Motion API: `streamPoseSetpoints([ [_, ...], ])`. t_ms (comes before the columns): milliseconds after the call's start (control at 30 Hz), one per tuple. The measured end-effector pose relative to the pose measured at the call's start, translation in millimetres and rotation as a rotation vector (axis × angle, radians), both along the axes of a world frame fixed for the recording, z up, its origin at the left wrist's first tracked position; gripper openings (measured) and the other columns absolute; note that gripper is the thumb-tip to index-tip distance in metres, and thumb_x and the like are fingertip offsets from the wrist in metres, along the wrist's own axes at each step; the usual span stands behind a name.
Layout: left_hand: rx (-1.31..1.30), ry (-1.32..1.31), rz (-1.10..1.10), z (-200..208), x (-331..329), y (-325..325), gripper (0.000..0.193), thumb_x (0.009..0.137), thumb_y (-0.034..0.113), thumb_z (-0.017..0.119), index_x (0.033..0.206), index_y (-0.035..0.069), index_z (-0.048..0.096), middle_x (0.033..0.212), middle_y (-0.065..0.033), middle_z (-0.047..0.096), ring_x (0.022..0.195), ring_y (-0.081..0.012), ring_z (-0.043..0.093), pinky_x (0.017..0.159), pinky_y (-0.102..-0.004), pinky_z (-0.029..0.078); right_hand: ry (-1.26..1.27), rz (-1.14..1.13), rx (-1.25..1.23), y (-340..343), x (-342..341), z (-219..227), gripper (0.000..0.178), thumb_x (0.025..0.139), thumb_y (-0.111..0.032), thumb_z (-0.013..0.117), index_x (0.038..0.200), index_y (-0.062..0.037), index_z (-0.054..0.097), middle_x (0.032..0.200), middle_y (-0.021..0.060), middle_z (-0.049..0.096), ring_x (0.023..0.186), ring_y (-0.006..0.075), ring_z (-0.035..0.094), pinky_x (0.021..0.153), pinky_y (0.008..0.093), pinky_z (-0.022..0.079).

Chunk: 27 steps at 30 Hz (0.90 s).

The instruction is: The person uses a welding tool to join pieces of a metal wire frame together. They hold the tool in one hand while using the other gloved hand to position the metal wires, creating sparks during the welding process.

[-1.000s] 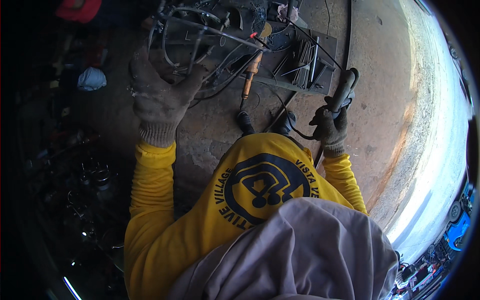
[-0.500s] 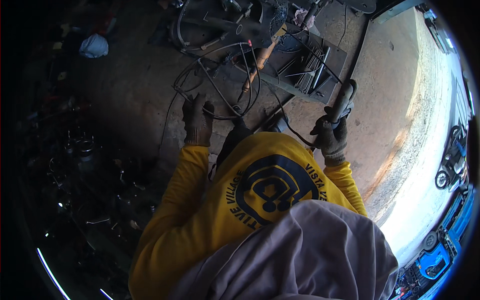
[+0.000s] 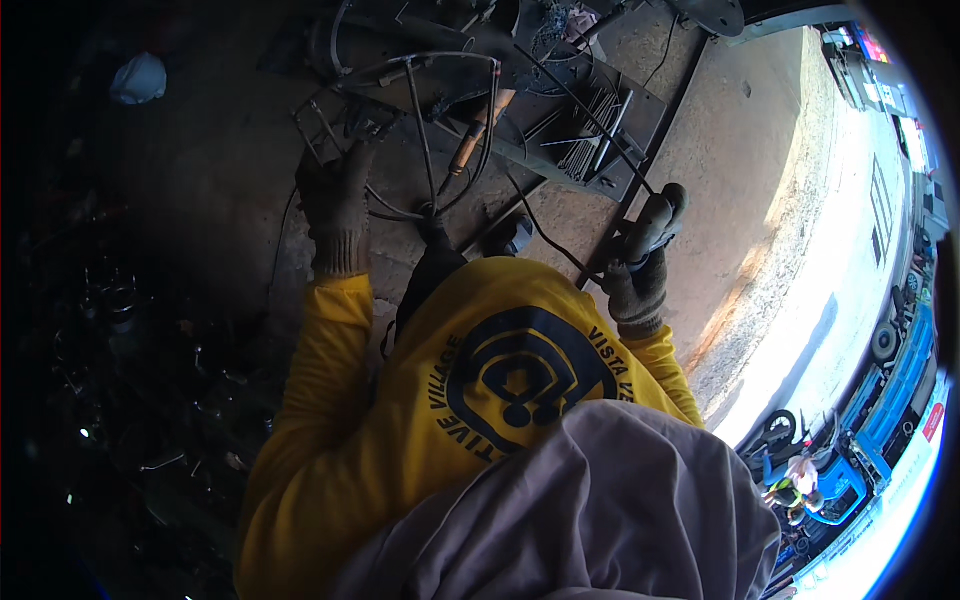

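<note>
My left hand (image 3: 338,205), in a dark work glove, is closed on the left end of a metal rod frame (image 3: 417,125). The frame is made of bent and straight bars joined together, and is tilted up over the worktop. My right hand (image 3: 638,288), also gloved, grips a welding electrode holder (image 3: 656,225). A long thin welding rod (image 3: 592,120) sticks out of it toward the far left, passing over the worktop. From the holder a dark cable (image 3: 545,235) curves away to the left. Behind the frame's bars lies an orange-brown tool handle (image 3: 478,135), partly hidden.
The dark metal worktop (image 3: 640,115) carries a bundle of thin rods (image 3: 588,140) and a bright bar (image 3: 612,130). A pale bag (image 3: 139,79) lies far left. Many metal parts (image 3: 165,462) lie in shadow at left. Beyond the sunlit ground stands a blue vehicle (image 3: 893,430).
My left hand has moved left and lifted its end of the metal rod frame, which is now tilted differently. The view has shifted; my right hand still grips the electrode holder.
</note>
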<state>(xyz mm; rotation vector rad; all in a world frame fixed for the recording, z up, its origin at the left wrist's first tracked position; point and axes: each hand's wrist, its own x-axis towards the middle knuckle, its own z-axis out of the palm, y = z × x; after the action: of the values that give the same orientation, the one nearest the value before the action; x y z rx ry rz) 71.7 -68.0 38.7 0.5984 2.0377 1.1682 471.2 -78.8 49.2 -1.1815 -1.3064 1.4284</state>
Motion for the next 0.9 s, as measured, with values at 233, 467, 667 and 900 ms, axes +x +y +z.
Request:
streamPoseSetpoints([
  [233,0.094,0.177,-0.031,23.7,-11.1,26.3,0.076,0.076,0.033,0.088,0.131,-0.005,0.050,0.108,-0.0110,0.067,0.091,-0.0163,0.067,0.084,-0.0327,0.055,-0.398,0.116,0.252,5.5,14.1,-17.1,0.060,0.090,-0.021,0.071,0.139,0.0032,0.046,0.098,0.0044,0.065,0.085,0.0141,0.062,0.085,0.0292,0.049],
  [467,0.073,0.081,0.018,48.0,-3.9,33.8,0.091,0.073,0.039,0.089,0.136,-0.008,0.044,0.112,-0.0118,0.067,0.101,-0.0183,0.066,0.093,-0.0322,0.053,-0.360,0.113,0.149,7.1,-7.3,2.2,0.067,0.080,-0.020,0.066,0.146,-0.0139,0.056,0.153,0.0166,0.040,0.126,0.0325,0.044,0.109,0.0385,0.033],
  [667,-0.071,0.283,-0.035,62.3,-1.9,36.4,0.080,0.072,0.047,0.087,0.127,-0.002,0.056,0.100,-0.0079,0.069,0.096,-0.0183,0.067,0.090,-0.0336,0.052,-0.512,0.126,0.506,20.1,-12.8,8.4,0.066,0.078,-0.021,0.065,0.143,-0.0151,0.060,0.149,0.0118,0.048,0.124,0.0309,0.046,0.110,0.0412,0.034],
  [900,0.005,0.311,-0.043,71.2,4.8,39.4,0.062,0.075,0.045,0.086,0.113,0.001,0.065,0.091,-0.0062,0.069,0.087,-0.0156,0.066,0.085,-0.0335,0.052,-0.386,0.124,0.319,20.2,-15.6,5.0,0.068,0.072,-0.019,0.066,0.140,-0.0164,0.063,0.144,0.0068,0.053,0.120,0.0291,0.049,0.108,0.0407,0.036],
])
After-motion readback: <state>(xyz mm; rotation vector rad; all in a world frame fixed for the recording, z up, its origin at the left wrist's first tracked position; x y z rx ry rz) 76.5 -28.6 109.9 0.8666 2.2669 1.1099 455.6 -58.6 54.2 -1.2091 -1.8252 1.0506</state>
